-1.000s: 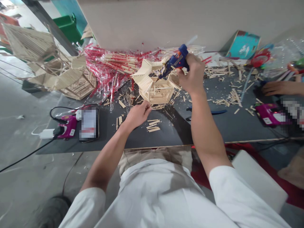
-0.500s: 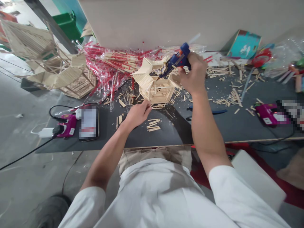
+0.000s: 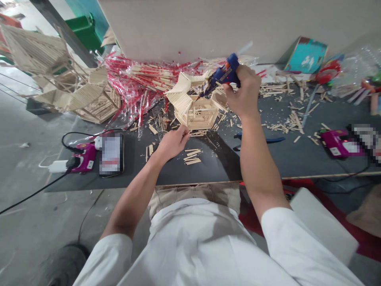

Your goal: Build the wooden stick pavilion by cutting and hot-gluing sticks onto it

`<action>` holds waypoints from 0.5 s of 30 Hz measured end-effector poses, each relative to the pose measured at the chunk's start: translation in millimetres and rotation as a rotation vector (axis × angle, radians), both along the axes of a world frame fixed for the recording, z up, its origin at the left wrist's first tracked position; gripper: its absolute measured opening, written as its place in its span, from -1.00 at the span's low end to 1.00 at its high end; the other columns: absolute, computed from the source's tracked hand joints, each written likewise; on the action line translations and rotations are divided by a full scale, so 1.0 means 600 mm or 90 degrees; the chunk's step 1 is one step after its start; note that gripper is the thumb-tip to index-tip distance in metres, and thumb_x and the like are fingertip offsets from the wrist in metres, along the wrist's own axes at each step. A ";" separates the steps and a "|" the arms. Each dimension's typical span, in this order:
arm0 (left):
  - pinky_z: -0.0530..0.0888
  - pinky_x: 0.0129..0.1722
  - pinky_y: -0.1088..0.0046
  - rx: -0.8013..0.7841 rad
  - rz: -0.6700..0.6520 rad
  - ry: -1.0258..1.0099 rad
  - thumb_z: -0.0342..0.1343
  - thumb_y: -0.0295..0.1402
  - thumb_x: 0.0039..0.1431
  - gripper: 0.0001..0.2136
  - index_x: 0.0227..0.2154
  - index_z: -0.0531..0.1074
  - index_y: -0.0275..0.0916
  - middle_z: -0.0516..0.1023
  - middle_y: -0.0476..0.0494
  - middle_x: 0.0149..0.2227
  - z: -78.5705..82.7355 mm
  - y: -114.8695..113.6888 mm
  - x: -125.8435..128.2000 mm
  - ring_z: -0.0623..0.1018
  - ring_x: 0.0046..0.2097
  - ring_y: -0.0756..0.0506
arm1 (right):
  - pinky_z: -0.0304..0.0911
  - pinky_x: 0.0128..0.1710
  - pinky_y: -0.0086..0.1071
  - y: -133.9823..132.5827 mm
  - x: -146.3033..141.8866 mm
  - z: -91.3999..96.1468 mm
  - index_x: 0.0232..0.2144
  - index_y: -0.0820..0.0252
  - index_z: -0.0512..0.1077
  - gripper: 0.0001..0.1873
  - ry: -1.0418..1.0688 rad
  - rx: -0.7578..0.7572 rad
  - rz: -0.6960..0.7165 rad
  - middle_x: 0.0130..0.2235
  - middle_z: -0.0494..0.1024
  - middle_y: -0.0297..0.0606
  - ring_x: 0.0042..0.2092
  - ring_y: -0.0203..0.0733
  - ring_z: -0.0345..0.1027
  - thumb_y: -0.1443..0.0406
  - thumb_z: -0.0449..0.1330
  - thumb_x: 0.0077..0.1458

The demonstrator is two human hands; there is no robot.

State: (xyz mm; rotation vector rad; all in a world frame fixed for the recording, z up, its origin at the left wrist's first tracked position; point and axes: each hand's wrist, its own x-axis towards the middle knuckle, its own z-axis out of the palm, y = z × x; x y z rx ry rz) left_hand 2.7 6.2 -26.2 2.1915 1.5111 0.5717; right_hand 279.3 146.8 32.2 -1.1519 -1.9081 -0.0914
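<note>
My right hand grips a blue glue gun, its nozzle pointing down-left onto the top of a hexagonal wooden-stick model on the dark table. My left hand rests on the table just in front of the model, fingers curled near its base; what they pinch, if anything, I cannot make out. A few short loose sticks lie right beside that hand.
A larger stick structure stands at the far left. Red-wrapped stick bundles lie behind the model. A phone and a pink charger with cables sit left; blue pliers and a second pink device sit right.
The glue gun has shifted slightly up and right. A co-worker's hand at the right edge has left the view. My left hand has stayed put.
</note>
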 end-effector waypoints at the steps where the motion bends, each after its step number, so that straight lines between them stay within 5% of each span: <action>1: 0.50 -0.09 0.29 -0.004 0.001 -0.003 0.01 -0.26 0.51 -0.83 0.02 0.41 -0.15 0.73 -0.22 -0.13 0.001 -0.001 0.001 0.71 -0.07 -0.29 | 0.32 0.09 0.26 0.000 -0.001 0.000 0.07 -0.30 0.45 -0.52 0.003 0.001 -0.002 0.01 0.67 -0.18 0.15 0.32 0.42 -0.26 0.10 0.26; 7: 0.51 -0.05 0.31 -0.017 0.009 -0.051 -0.01 -0.23 0.52 -0.82 0.01 0.41 -0.14 0.73 -0.21 -0.12 0.007 -0.005 0.003 0.71 -0.06 -0.25 | 0.32 0.10 0.22 0.002 -0.001 -0.003 0.05 -0.10 0.44 -0.49 0.039 -0.021 -0.001 0.08 0.63 -0.08 0.11 0.29 0.45 -0.19 0.19 0.23; 15: 0.51 -0.06 0.30 -0.013 0.011 -0.043 0.00 -0.24 0.51 -0.83 0.01 0.41 -0.14 0.73 -0.22 -0.12 0.009 -0.005 0.003 0.72 -0.05 -0.26 | 0.33 0.07 0.28 0.014 0.006 -0.017 0.01 -0.15 0.46 -0.51 0.041 -0.004 0.022 0.02 0.63 -0.12 0.09 0.33 0.43 -0.23 0.19 0.22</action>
